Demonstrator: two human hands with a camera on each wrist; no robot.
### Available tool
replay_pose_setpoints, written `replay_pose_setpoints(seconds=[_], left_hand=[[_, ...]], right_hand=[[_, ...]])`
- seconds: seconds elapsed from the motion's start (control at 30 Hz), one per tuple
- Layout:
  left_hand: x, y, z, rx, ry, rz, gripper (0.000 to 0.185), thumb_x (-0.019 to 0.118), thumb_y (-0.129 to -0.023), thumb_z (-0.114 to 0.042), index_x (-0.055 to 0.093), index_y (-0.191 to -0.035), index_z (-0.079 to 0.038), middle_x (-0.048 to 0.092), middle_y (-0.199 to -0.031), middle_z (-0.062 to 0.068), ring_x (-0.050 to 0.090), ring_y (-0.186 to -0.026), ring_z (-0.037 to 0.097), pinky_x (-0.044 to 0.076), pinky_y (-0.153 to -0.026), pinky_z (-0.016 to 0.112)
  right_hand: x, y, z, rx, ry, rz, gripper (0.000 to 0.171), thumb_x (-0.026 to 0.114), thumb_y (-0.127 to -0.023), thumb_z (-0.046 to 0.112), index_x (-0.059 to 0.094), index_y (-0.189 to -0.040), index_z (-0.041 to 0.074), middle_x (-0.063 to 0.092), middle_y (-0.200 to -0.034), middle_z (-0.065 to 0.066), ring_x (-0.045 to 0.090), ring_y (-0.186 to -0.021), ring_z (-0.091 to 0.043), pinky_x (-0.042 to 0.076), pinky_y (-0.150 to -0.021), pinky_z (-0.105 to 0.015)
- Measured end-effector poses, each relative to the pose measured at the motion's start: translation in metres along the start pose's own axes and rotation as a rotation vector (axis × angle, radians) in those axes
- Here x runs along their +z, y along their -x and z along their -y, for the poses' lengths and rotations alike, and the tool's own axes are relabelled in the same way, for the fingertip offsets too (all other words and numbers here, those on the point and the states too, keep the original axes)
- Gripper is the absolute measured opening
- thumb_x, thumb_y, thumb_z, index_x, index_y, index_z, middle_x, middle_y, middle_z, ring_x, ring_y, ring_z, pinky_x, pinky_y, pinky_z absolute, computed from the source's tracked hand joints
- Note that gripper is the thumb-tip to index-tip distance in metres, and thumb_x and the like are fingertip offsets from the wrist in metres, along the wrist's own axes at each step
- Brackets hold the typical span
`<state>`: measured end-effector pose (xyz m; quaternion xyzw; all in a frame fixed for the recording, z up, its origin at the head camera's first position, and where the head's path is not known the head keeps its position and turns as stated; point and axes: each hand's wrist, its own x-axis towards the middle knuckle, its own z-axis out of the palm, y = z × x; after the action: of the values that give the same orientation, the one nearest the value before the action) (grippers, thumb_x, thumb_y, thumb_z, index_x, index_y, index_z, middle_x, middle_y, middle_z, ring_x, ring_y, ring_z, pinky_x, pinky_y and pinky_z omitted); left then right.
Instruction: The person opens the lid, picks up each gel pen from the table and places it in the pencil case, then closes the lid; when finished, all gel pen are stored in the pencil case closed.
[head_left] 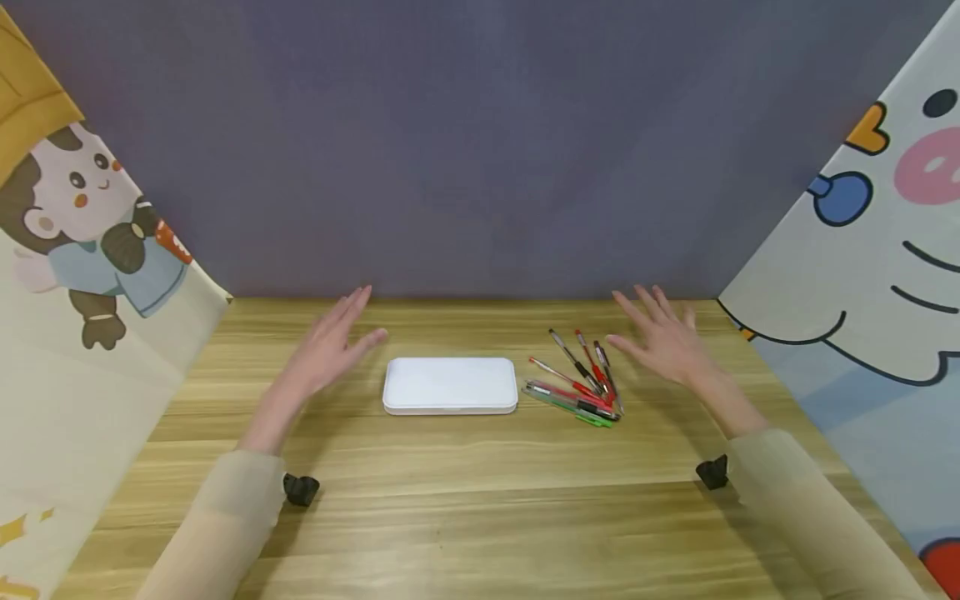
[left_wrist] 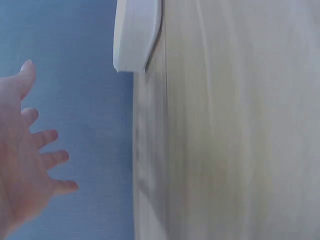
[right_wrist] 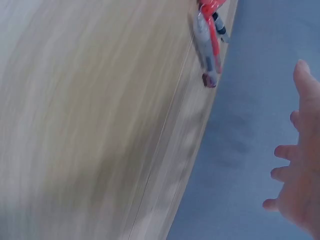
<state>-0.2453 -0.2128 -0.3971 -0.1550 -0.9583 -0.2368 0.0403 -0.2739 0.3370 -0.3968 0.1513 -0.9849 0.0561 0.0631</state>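
Note:
A white, flat pencil case (head_left: 450, 385) with rounded corners lies closed in the middle of the table. Just right of it is a loose heap of pens (head_left: 577, 392) in black, red and green, some fanned out and overlapping. My left hand (head_left: 327, 346), fingers straight and thumb spread, is held left of the case with nothing in it. On the other side my right hand (head_left: 663, 337) spreads its fingers to the right of the pens, also bare. The left wrist view catches one end of the case (left_wrist: 136, 37); the right wrist view shows a few pens (right_wrist: 207, 45).
The wooden table (head_left: 450, 517) ends at a dark grey-blue backdrop (head_left: 480, 150). Printed cartoon sheets flank it, a child figure (head_left: 90, 200) at left and a white pink-cheeked character (head_left: 892, 217) at right. Small black devices sit at the left cuff (head_left: 302, 490) and right cuff (head_left: 712, 472).

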Motion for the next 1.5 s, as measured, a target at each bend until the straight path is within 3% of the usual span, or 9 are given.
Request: replay_pose_setpoints(seconds=[0.13, 0.33, 0.57, 0.77, 0.97, 1.23, 1.5], left_hand=[[0.004, 0.004, -0.001, 0.011, 0.078, 0.000, 0.083, 0.045, -0.103, -0.063, -0.002, -0.165, -0.033, 0.013, -0.174, 0.010, 0.020, -0.158, 0.046, 0.018, -0.127, 0.068], [0.006, 0.013, -0.003, 0.003, 0.198, 0.073, 0.086, 0.051, -0.104, -0.056, -0.002, -0.166, -0.031, 0.013, -0.173, 0.019, 0.017, -0.157, 0.050, 0.014, -0.125, 0.071], [0.016, 0.022, 0.001, -0.004, 0.336, 0.137, 0.094, 0.060, -0.101, -0.053, -0.002, -0.167, -0.027, 0.010, -0.174, 0.015, 0.028, -0.155, 0.046, 0.025, -0.122, 0.072], [0.022, 0.024, 0.001, -0.027, 0.359, 0.203, 0.102, 0.064, -0.095, -0.059, -0.002, -0.167, -0.028, 0.015, -0.174, 0.014, 0.028, -0.157, 0.042, 0.026, -0.123, 0.069], [0.027, 0.025, 0.000, -0.004, 0.408, 0.247, 0.110, 0.073, -0.091, -0.052, 0.001, -0.167, -0.019, 0.024, -0.171, 0.018, 0.031, -0.155, 0.043, 0.028, -0.124, 0.065], [0.034, 0.028, -0.005, 0.023, 0.361, 0.313, 0.116, 0.081, -0.086, -0.046, 0.004, -0.167, -0.011, 0.022, -0.172, 0.018, 0.015, -0.160, 0.041, 0.015, -0.129, 0.063], [0.036, 0.026, -0.011, 0.042, 0.325, 0.345, 0.124, 0.088, -0.079, -0.042, 0.007, -0.166, -0.010, 0.022, -0.172, 0.018, 0.016, -0.159, 0.044, 0.014, -0.128, 0.066]], right_hand=[[0.001, -0.003, 0.012, -0.013, -0.042, -0.020, 0.084, 0.052, -0.098, 0.065, 0.011, -0.166, 0.038, 0.017, -0.173, -0.017, 0.015, -0.159, -0.048, 0.012, -0.114, -0.086], [0.003, -0.010, 0.041, -0.063, -0.126, -0.046, 0.084, 0.059, -0.098, 0.058, 0.014, -0.165, 0.038, 0.027, -0.170, -0.017, 0.031, -0.153, -0.047, 0.019, -0.118, -0.080], [0.009, -0.020, 0.083, -0.200, -0.175, -0.073, 0.084, 0.063, -0.097, 0.056, 0.023, -0.165, 0.028, 0.037, -0.165, -0.019, 0.042, -0.147, -0.047, 0.034, -0.112, -0.078], [0.016, -0.021, 0.114, -0.266, -0.207, -0.025, 0.084, 0.064, -0.096, 0.058, 0.027, -0.164, 0.027, 0.039, -0.165, -0.016, 0.045, -0.146, -0.045, 0.038, -0.113, -0.074], [0.019, -0.024, 0.145, -0.339, -0.196, 0.054, 0.085, 0.062, -0.094, 0.064, 0.030, -0.163, 0.028, 0.039, -0.165, -0.013, 0.044, -0.148, -0.040, 0.041, -0.115, -0.068], [0.030, -0.029, 0.184, -0.430, -0.144, 0.129, 0.086, 0.061, -0.092, 0.068, 0.032, -0.162, 0.028, 0.038, -0.166, -0.012, 0.041, -0.151, -0.037, 0.039, -0.116, -0.068], [0.041, -0.026, 0.206, -0.479, -0.078, 0.199, 0.090, 0.063, -0.090, 0.070, 0.028, -0.164, 0.032, 0.035, -0.168, -0.012, 0.040, -0.152, -0.035, 0.039, -0.118, -0.067]])
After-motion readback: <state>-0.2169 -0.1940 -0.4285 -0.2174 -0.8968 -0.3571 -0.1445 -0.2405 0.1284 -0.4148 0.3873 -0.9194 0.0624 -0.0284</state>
